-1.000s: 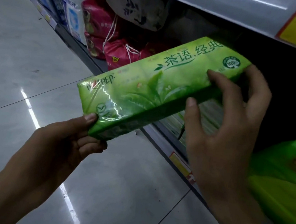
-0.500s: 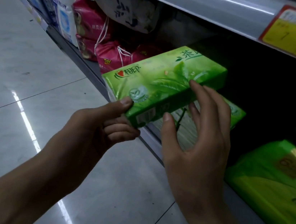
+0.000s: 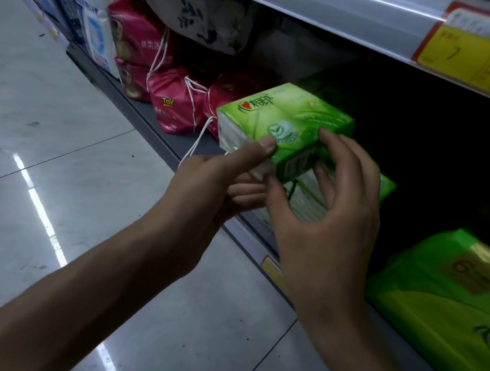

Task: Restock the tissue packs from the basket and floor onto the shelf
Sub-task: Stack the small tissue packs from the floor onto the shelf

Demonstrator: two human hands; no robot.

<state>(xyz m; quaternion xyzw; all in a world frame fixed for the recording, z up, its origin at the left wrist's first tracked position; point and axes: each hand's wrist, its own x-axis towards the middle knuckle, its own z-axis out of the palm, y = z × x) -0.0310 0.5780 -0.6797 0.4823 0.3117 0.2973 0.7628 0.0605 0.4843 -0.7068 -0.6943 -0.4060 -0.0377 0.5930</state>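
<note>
A long green tissue pack [image 3: 289, 122] reaches end-first into the dark lower shelf [image 3: 140, 115], lying above another green pack [image 3: 313, 200] that rests there. My left hand [image 3: 215, 187] grips its near end, thumb on top and fingers under it. My right hand [image 3: 327, 215] is at the pack's right side, fingertips touching its top and side edge. The pack's far end is lost in the shelf's shadow. No basket is in view.
A large green tissue bundle [image 3: 452, 306] lies on the shelf at right. Red drawstring bags [image 3: 174, 98] and blue-white packs [image 3: 83, 8] fill the shelf to the left. Overhead runs the upper shelf edge with a yellow price tag [image 3: 484, 64]. Shiny tiled floor [image 3: 42, 127] lies left.
Both hands have pushed the green pack further into the shelf, over the pack lying there. My right hand slid from the far end back to the near part.
</note>
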